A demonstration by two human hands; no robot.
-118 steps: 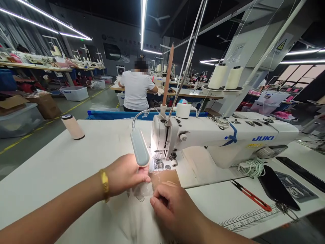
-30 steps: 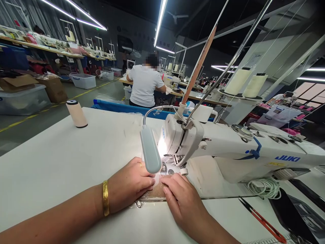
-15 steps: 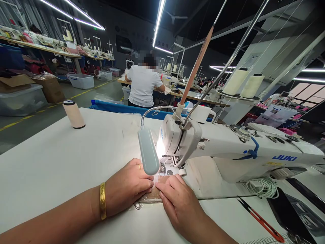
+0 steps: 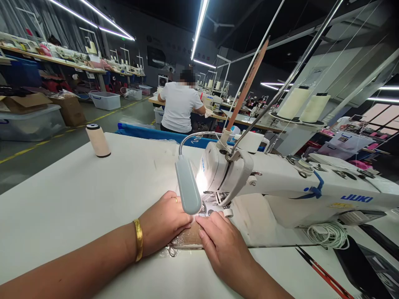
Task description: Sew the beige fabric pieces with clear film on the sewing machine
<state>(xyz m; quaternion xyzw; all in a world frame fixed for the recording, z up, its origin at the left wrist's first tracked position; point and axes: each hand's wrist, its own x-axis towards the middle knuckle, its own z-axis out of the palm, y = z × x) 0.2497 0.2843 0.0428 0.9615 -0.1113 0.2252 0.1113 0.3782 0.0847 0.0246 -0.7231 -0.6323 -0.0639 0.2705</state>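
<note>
My left hand [image 4: 166, 218], with a gold ring and bracelet, lies on the bed of a white sewing machine [image 4: 215, 166], its fingers bent together. From the right, my right hand [image 4: 221, 241] meets it, thumb and index finger closed near the left thumb. Between the fingertips there seems to be something small and pale, too hidden to name. A brown patch under clear tape [image 4: 188, 236] shows on the bed below the fingers. A grey lamp head [image 4: 188, 187] hangs in front of the needle area and hides part of it and some left fingertips.
A peach thread cone [image 4: 98, 141] stands on the white table [image 4: 131, 174] at far left. Red and black tweezers [image 4: 324, 272] lie at lower right, near coiled pale cord [image 4: 328, 235]. A pencil [image 4: 247, 85] stands upright on the machine. A person in white [image 4: 179, 106] sits ahead.
Both hands have moved slightly forward towards the needle area, and more of the brown patch shows below them. The whole view has shifted a little.
</note>
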